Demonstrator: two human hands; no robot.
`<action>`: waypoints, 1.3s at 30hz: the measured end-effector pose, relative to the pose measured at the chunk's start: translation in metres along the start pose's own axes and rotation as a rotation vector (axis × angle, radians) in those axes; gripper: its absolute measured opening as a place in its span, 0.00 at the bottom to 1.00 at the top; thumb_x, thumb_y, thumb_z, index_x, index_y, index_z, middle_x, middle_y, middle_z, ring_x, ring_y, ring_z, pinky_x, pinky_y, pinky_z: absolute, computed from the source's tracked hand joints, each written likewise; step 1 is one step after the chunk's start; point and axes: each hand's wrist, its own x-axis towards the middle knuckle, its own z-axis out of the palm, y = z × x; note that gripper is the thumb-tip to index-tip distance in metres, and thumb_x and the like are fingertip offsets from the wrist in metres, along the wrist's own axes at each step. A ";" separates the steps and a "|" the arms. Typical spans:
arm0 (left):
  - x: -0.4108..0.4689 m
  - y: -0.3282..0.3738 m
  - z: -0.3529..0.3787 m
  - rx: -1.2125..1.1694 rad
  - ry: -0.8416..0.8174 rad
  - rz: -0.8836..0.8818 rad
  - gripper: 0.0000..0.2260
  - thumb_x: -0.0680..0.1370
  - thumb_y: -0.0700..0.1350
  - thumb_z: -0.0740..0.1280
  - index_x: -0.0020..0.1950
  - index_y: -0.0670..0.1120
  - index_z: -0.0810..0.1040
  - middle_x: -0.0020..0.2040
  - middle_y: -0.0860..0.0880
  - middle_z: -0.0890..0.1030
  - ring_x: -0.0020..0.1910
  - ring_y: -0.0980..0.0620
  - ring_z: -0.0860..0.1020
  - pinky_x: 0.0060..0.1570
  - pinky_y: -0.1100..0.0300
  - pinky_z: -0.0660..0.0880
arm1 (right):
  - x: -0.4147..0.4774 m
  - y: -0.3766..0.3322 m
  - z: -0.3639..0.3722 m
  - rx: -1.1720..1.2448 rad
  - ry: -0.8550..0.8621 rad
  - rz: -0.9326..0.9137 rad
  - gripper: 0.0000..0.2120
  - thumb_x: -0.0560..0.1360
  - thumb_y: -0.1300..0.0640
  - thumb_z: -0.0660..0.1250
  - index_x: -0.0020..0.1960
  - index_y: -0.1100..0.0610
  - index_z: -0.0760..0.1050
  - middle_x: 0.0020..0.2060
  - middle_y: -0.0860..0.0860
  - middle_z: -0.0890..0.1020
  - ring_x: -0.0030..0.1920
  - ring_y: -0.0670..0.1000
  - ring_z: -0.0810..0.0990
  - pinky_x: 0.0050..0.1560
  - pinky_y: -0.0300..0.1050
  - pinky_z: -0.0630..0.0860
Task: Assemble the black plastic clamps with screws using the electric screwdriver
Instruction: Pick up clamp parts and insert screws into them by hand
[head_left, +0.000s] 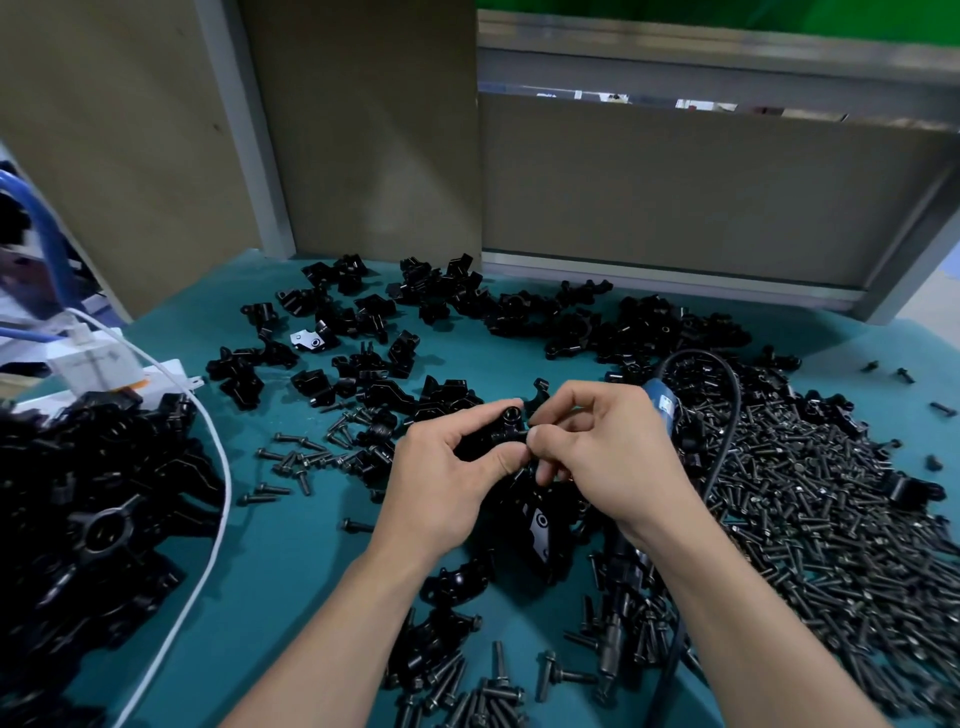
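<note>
My left hand (447, 467) grips a black plastic clamp (506, 428) at the middle of the teal table, its round socket facing up. My right hand (597, 452) pinches at the clamp's right side with thumb and forefinger; whatever small part it holds is hidden between the fingertips. The electric screwdriver (662, 408), blue-bodied with a black cable (727, 426), lies just behind my right hand. A large heap of black screws (810, 509) spreads to the right. Loose clamp halves (426, 306) are scattered behind my hands.
A pile of assembled black parts (98, 499) sits at the left, crossed by a white cable (208, 467). A white box (98, 364) stands at far left. Cardboard panels (649, 187) wall the back. More screws (306, 457) lie left of my hands and along the table's front edge.
</note>
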 end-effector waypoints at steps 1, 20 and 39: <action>0.000 0.000 0.000 0.013 -0.007 -0.002 0.21 0.73 0.49 0.80 0.54 0.76 0.81 0.54 0.74 0.81 0.62 0.72 0.77 0.61 0.77 0.70 | 0.000 0.001 0.000 0.021 -0.003 0.000 0.08 0.72 0.65 0.73 0.39 0.54 0.81 0.27 0.56 0.83 0.29 0.57 0.80 0.38 0.60 0.78; 0.002 -0.003 -0.001 -0.426 -0.304 -0.210 0.17 0.82 0.34 0.67 0.68 0.48 0.82 0.60 0.47 0.86 0.49 0.54 0.79 0.51 0.62 0.76 | 0.003 0.002 -0.012 -0.010 -0.091 -0.028 0.08 0.71 0.64 0.77 0.38 0.52 0.83 0.29 0.56 0.84 0.29 0.55 0.82 0.34 0.47 0.76; -0.004 0.000 0.003 -0.103 -0.157 -0.060 0.17 0.80 0.38 0.73 0.58 0.61 0.85 0.52 0.61 0.87 0.53 0.63 0.84 0.52 0.69 0.79 | 0.000 -0.004 -0.010 -0.191 -0.077 0.004 0.08 0.76 0.59 0.74 0.39 0.52 0.84 0.25 0.52 0.82 0.20 0.44 0.71 0.23 0.33 0.66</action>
